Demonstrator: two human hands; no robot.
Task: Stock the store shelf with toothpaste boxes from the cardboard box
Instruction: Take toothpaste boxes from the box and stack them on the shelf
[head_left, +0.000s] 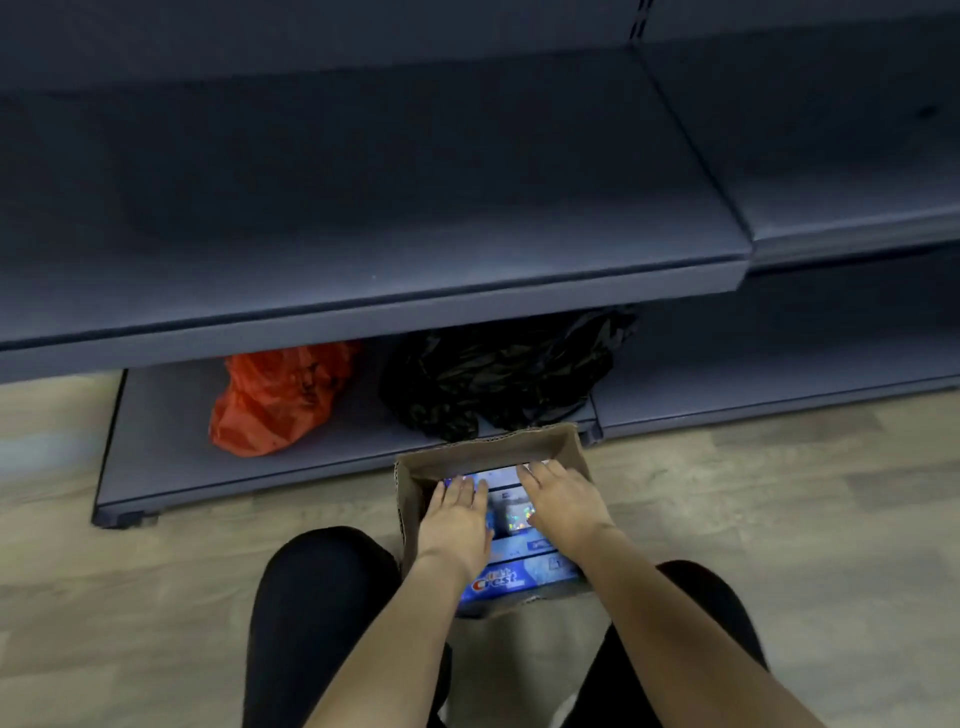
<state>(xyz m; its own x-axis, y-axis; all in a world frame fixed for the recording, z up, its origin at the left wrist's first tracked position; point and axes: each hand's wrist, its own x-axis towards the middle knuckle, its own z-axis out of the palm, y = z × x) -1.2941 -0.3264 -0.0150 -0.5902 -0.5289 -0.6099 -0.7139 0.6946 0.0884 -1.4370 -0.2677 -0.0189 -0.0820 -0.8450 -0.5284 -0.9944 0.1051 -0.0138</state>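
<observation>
Head view: the toothpaste boxes (524, 574) lie flat in rows inside the cardboard box (483, 449), which stands open on the floor (156, 597) directly in front of the bottom shelf (171, 441). The row nearest the person shows a blue printed face with a brand logo; further rows lie beyond it toward the shelving.

Both hands are inside the cardboard box. The left hand (457, 512) rests palm down on the rows, fingers straight and extended toward the far wall of the cardboard box. The right hand (558, 501) lies alongside it, also palm down, fingers straight. Neither grip is closed on a carton; both are flat and touching the top faces.

Handling judgement: each carton is likely light, thin-walled and stiff along its length, but it will crush if squeezed across the broad faces. The glossy print may be slippery. Take hold across the narrow long edges, or lift one end first to free it from the tight row.

Above the cardboard box, the middle shelf (363, 208) carries no stock in view, so the task appears to be at an early stage. On the bottom shelf, just behind the cardboard box, lie an orange plastic bag (275, 400) and a black plastic bag (498, 374).
</observation>
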